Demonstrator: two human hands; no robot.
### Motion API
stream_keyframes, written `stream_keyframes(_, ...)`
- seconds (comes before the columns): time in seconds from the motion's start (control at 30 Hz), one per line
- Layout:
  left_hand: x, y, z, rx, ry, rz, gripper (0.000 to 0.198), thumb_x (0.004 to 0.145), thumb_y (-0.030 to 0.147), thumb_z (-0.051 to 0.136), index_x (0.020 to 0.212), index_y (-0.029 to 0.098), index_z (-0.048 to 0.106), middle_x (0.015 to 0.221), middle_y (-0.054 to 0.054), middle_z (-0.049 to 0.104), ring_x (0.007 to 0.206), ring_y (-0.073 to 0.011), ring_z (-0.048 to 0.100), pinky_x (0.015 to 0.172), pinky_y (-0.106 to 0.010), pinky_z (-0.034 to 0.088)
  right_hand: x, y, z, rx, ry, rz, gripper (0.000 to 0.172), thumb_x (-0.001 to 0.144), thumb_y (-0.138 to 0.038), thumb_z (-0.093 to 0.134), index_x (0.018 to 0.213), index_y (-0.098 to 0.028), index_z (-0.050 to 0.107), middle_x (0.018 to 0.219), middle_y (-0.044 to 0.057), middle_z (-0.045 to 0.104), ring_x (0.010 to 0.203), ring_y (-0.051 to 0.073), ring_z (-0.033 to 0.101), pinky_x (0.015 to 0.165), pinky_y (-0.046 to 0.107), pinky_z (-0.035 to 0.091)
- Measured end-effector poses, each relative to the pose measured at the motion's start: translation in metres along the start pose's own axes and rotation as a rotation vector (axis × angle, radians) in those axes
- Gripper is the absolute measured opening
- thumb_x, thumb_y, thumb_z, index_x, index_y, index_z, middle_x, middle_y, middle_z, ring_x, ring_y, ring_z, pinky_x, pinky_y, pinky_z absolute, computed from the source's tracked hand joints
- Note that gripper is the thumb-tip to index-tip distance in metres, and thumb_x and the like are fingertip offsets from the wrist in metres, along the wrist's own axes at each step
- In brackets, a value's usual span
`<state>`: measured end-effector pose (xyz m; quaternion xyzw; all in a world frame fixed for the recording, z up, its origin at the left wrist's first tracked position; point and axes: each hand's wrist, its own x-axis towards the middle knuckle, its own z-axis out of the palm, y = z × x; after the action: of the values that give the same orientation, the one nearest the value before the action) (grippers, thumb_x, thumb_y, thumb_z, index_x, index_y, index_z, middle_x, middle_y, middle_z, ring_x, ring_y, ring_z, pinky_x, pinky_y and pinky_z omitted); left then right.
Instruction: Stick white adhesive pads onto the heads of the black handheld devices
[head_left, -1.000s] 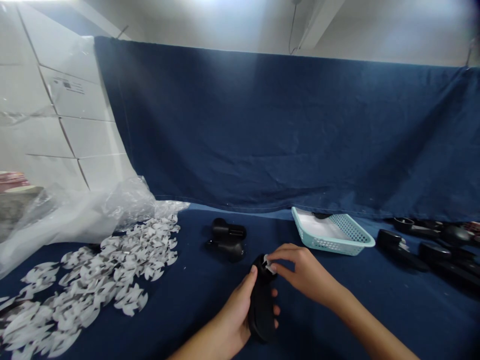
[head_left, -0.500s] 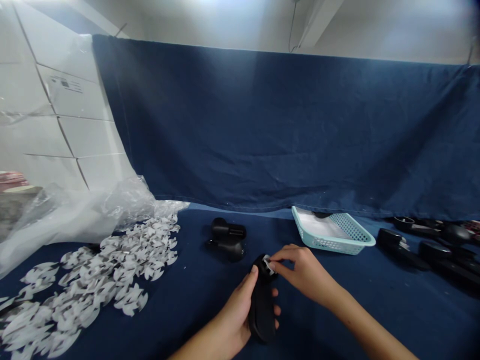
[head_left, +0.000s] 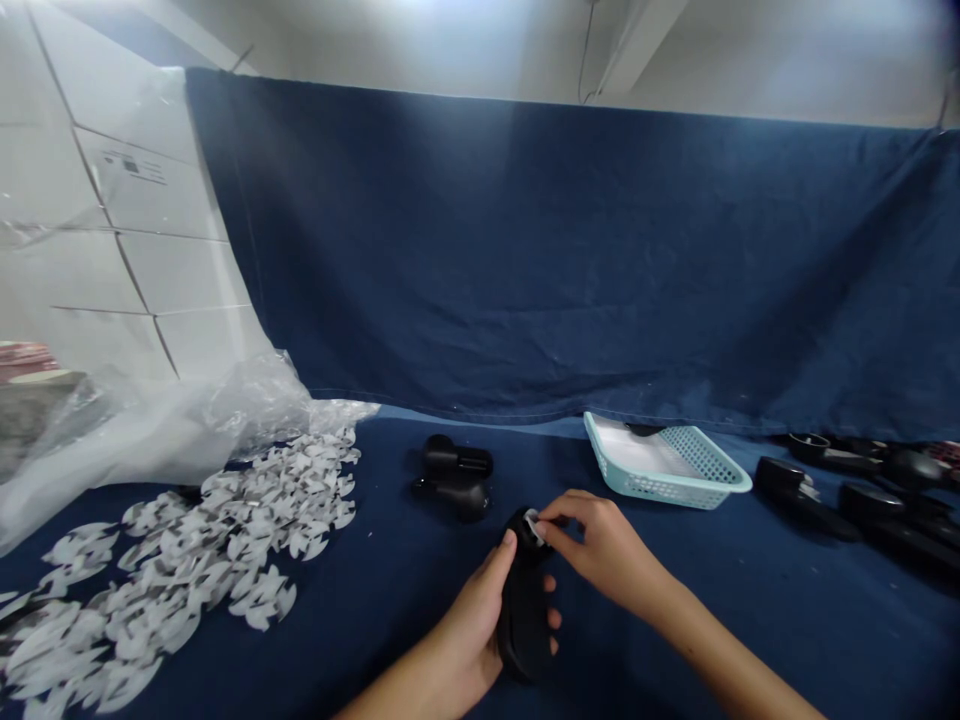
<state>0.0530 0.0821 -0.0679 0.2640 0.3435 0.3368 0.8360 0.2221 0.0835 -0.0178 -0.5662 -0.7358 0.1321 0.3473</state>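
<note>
Low in the middle of the view, my left hand (head_left: pixel 480 620) is wrapped round a long black device (head_left: pixel 523 615), its thumb near the rounded top end. A small pale metal piece (head_left: pixel 533 525) sits at that top end. My right hand (head_left: pixel 592 540) pinches the piece between thumb and forefinger. Its exact shape is partly hidden by the fingertips. Beyond my hands, two black parts (head_left: pixel 454 492) lie side by side on the dark blue cloth.
Many loose silvery-white curved pieces (head_left: pixel 240 530) spread over the left side. A light blue basket (head_left: pixel 667 490) holding white sheets stands at the back right. More black devices (head_left: pixel 806 500) lie far right. Blue curtain (head_left: pixel 555 260) and white boxes (head_left: pixel 187 270) stand behind.
My right fingertips have shifted very slightly left over the metal piece. The left hand keeps its hold on the black device.
</note>
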Motion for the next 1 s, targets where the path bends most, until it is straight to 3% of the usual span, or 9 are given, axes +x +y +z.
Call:
stream_keyframes(0.5, -0.004, 0.002, 0.002, -0.005, -0.012, 0.008, 0.056, 0.090, 0.059, 0.053, 0.127, 0.017, 0.050, 0.090, -0.008, 0.068, 0.064, -0.0206, 0.066, 0.058, -0.034, 0.054, 0.000, 0.002, 0.000, 0.016, -0.017, 0.018, 0.015, 0.087, -0.027, 0.060, 0.083, -0.023, 0.074, 0.081, 0.003, 0.067, 0.077, 0.018, 0.061, 0.073, 0.029, 0.043)
stream_keyframes(0.7, 0.000, 0.002, -0.001, -0.019, -0.026, -0.025, 0.058, 0.089, 0.061, 0.053, 0.115, 0.010, 0.060, 0.093, -0.011, 0.068, 0.065, -0.0204, 0.065, 0.058, -0.033, 0.054, 0.002, 0.003, -0.005, 0.063, -0.067, 0.025, 0.025, 0.092, -0.032, 0.054, 0.080, -0.022, 0.073, 0.077, 0.002, 0.067, 0.072, 0.017, 0.060, 0.068, 0.028, 0.041)
stream_keyframes(1.0, -0.002, 0.002, -0.001, -0.054, -0.032, -0.043, 0.055, 0.090, 0.059, 0.054, 0.113, 0.009, 0.062, 0.089, -0.010, 0.068, 0.063, -0.0198, 0.065, 0.056, -0.033, 0.054, 0.006, 0.018, -0.004, 0.145, -0.134, 0.088, 0.042, 0.093, -0.044, 0.048, 0.064, -0.017, 0.065, 0.063, -0.001, 0.059, 0.061, 0.014, 0.051, 0.060, 0.027, 0.038)
